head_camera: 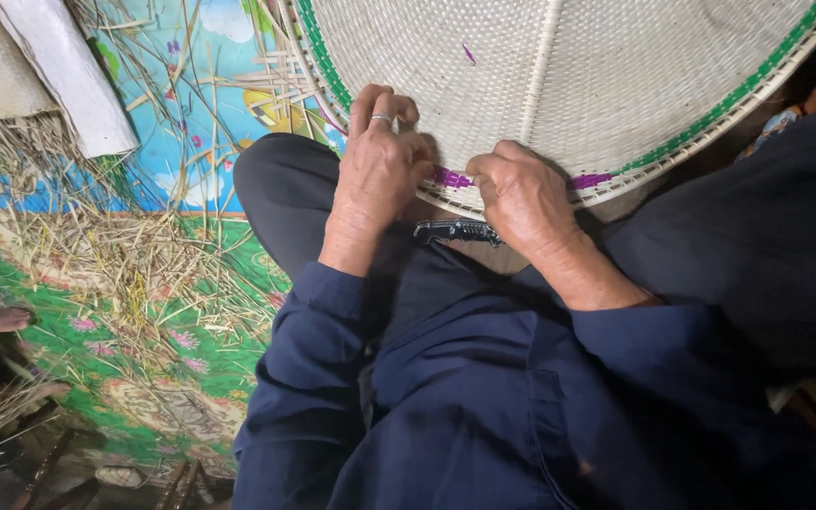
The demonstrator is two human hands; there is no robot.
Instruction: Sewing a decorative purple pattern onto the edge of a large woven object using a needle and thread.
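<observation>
straw litter (134, 264) on floor mat, left of woven tray (569, 85) | left hand (380, 170) fingers curled, gripping tray's near rim, apparently steadying it | right hand (521, 194) fingers pinching purple binding strip (450, 178) at that rim | tray rests on lap

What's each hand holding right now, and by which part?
Both hands grip the round woven tray at its near rim. Left hand clasps the rim beside the purple binding; right hand pinches the rim over that binding, fingers curled.
</observation>
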